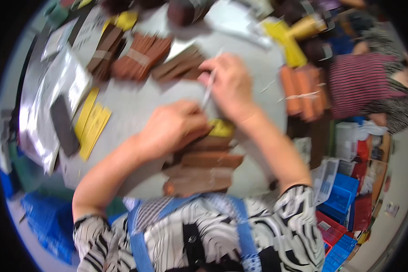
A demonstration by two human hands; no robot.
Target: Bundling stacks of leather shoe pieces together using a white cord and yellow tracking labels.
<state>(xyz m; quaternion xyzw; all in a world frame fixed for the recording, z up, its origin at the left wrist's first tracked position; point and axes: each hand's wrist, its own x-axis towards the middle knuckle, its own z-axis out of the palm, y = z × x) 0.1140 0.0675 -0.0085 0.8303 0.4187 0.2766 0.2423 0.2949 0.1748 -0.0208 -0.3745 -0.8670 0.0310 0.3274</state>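
A thin white strip [207, 92], blurred by motion, slants between my two hands over the grey tabletop [136, 99]. My right hand [233, 84] pinches its upper part between thumb and fingers. At the strip's lower end is my left hand [172, 126], closed, its fingers curled down and what they grip hidden. Beside those fingertips lies a yellow piece [221, 128] on top of a stack of brown strips [208, 143]. Closer to me are an orange-brown bundle [211, 159] and a duller brown bundle [199, 179].
Tied reddish-brown bundles [138, 56] line the far side. Yellow strips [93, 124] and a dark grey bar [63, 124] lie left, beside silvery plastic [50, 104]. Orange bundles [302, 93] are right. A person in a striped top [360, 84] sits beyond; blue bins [340, 197] stand lower right.
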